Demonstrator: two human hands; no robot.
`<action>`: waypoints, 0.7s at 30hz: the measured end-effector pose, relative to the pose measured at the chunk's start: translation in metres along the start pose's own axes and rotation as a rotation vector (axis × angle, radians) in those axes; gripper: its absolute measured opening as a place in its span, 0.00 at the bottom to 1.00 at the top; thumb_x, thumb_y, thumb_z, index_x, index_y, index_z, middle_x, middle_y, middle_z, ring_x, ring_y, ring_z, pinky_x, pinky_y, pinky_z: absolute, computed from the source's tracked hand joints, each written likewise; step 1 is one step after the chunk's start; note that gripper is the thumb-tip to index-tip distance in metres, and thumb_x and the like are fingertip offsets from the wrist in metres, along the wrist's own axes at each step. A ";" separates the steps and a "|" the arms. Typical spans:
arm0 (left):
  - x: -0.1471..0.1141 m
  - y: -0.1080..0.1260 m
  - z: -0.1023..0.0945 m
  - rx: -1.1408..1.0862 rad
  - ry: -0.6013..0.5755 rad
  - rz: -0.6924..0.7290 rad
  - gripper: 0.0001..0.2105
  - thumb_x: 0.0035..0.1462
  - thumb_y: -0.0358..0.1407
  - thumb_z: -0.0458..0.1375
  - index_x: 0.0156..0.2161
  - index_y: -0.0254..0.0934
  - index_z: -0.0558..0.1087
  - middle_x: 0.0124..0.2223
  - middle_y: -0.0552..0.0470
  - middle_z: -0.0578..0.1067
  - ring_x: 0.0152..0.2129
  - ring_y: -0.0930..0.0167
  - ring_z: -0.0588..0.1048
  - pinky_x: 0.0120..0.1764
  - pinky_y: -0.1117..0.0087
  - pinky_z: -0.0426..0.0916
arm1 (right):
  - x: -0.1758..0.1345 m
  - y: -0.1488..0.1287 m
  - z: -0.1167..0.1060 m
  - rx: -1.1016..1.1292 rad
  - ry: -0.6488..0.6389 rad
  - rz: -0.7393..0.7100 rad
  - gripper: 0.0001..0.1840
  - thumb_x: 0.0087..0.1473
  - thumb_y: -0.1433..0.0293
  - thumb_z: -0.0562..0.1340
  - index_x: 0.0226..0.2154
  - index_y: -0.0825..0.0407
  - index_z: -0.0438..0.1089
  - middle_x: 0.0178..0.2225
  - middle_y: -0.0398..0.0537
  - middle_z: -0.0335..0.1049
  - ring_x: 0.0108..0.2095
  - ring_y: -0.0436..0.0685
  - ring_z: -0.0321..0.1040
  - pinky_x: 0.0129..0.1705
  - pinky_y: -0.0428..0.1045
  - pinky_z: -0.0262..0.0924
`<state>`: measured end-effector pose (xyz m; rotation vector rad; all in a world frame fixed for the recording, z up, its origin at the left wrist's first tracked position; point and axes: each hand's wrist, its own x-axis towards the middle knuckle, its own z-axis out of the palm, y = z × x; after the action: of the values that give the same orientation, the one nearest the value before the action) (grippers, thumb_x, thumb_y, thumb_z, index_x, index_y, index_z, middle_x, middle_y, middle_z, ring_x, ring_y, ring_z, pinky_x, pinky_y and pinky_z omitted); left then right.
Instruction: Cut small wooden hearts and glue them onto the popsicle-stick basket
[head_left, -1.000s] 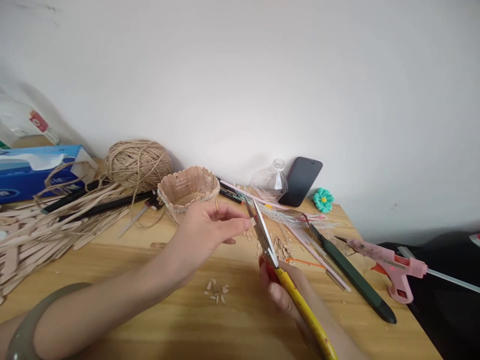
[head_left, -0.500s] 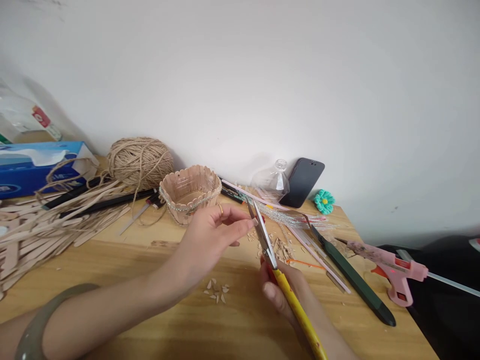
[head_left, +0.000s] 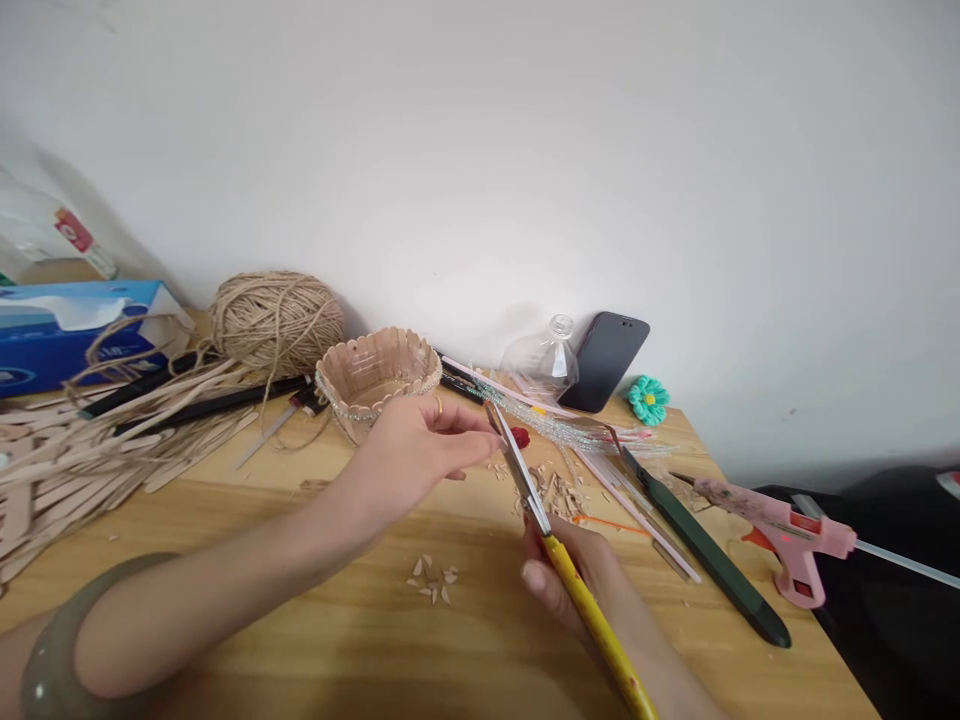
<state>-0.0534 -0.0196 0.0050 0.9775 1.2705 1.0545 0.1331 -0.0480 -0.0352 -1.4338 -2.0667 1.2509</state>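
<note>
In my right hand [head_left: 562, 575] is a pair of yellow-handled scissors [head_left: 592, 615], their metal blades pointing up and away, slightly apart at the tips. My left hand [head_left: 424, 450], with a ring on one finger, pinches thumb and finger together right beside the blade tips. Whatever is in that pinch is too small or hidden to make out. Below the hands, several small pointed wood chips [head_left: 433, 578] lie in a cluster on the wooden table [head_left: 337, 620]. A heap of wood scraps [head_left: 559, 492] lies behind the scissors. Just past the blades sits a small red thing [head_left: 519, 437].
A scalloped craft-stick basket [head_left: 358, 400] and a twine ball [head_left: 276, 318] stand behind my left hand. Craft sticks [head_left: 45, 500] and a tissue box [head_left: 75, 345] are left. At right lie a green-handled knife [head_left: 712, 555] and a pink glue gun [head_left: 799, 545]. A phone [head_left: 606, 362] leans against the wall.
My left hand has shifted slightly left and drawn back a little from the blades, showing more of the red thing. The scissors' blades look slightly closer together.
</note>
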 end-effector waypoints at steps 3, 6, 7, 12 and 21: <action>0.000 0.001 -0.001 0.043 0.006 0.017 0.03 0.40 0.34 0.61 0.23 0.36 0.75 0.25 0.54 0.76 0.25 0.73 0.70 0.27 0.74 0.66 | 0.001 -0.003 -0.002 -0.008 -0.001 -0.008 0.30 0.46 0.40 0.50 0.21 0.51 0.51 0.20 0.38 0.45 0.23 0.49 0.42 0.22 0.45 0.38; 0.000 0.004 -0.002 0.077 0.002 0.025 0.03 0.40 0.34 0.62 0.22 0.37 0.75 0.25 0.54 0.76 0.24 0.72 0.71 0.26 0.74 0.66 | 0.000 -0.006 -0.003 0.016 -0.027 -0.009 0.32 0.45 0.38 0.48 0.21 0.51 0.51 0.21 0.38 0.45 0.23 0.49 0.42 0.23 0.46 0.38; 0.000 0.005 -0.003 0.091 -0.003 0.026 0.02 0.40 0.33 0.62 0.22 0.37 0.75 0.24 0.54 0.75 0.23 0.73 0.70 0.26 0.74 0.65 | 0.000 -0.007 -0.004 0.020 -0.038 -0.001 0.32 0.45 0.38 0.48 0.21 0.51 0.51 0.21 0.38 0.45 0.23 0.49 0.42 0.23 0.46 0.38; -0.001 0.009 -0.003 0.142 -0.013 0.027 0.03 0.40 0.33 0.62 0.20 0.37 0.75 0.21 0.55 0.74 0.20 0.74 0.68 0.25 0.74 0.65 | -0.003 -0.011 -0.005 0.013 -0.024 0.020 0.31 0.46 0.39 0.48 0.23 0.51 0.53 0.22 0.39 0.46 0.24 0.50 0.45 0.24 0.46 0.40; 0.000 -0.001 0.000 -0.035 -0.015 0.023 0.04 0.41 0.35 0.62 0.23 0.36 0.75 0.26 0.54 0.76 0.25 0.73 0.71 0.28 0.74 0.65 | -0.004 -0.010 -0.007 0.070 -0.001 -0.058 0.29 0.48 0.41 0.50 0.26 0.52 0.60 0.25 0.44 0.57 0.28 0.53 0.53 0.27 0.47 0.48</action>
<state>-0.0537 -0.0202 0.0038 0.9744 1.2272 1.0816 0.1333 -0.0491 -0.0229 -1.3329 -2.0303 1.2877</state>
